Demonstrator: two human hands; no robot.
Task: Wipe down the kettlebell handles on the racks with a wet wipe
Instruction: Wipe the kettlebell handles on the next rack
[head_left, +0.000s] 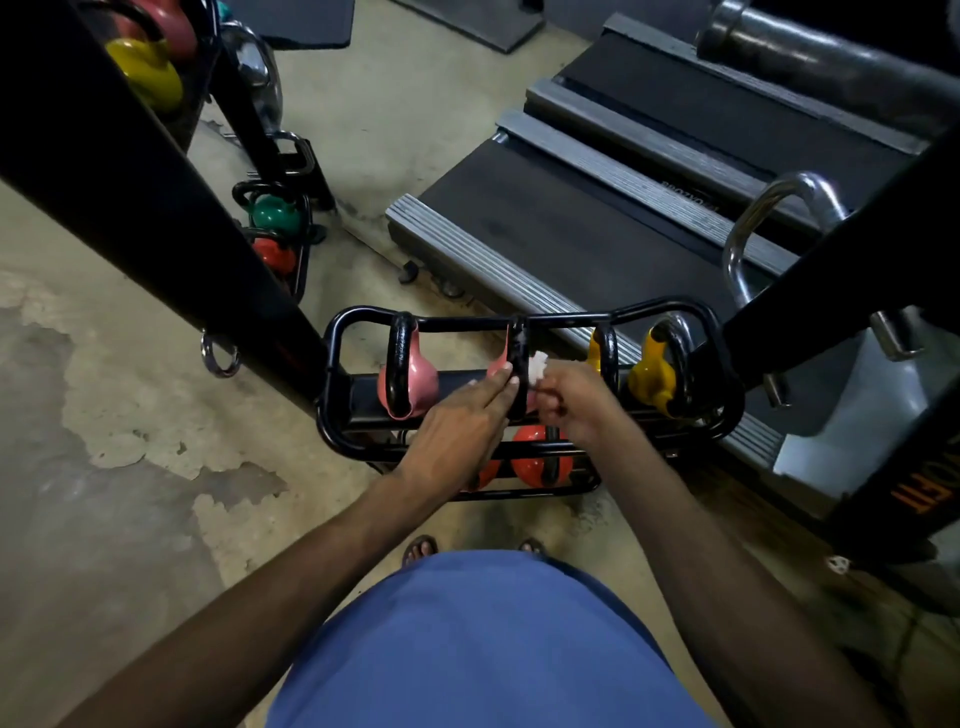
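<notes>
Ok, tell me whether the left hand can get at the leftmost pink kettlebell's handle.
Probably yes. The left hand rests with straight fingers on the neighbouring pink kettlebell, and the leftmost handle stands just beside it, uncovered, with nothing between.

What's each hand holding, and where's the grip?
Right hand pinches the wet wipe by its lower end, against the black handle of a pink kettlebell. Left hand holds nothing; its straight fingers rest on that kettlebell.

Stained concrete floor (130, 467), dark treadmills (571, 244) beyond.

Kettlebells (422, 379) in a row on the rack (363, 315), treadmill (597, 234) behind, post (130, 197) at left
</notes>
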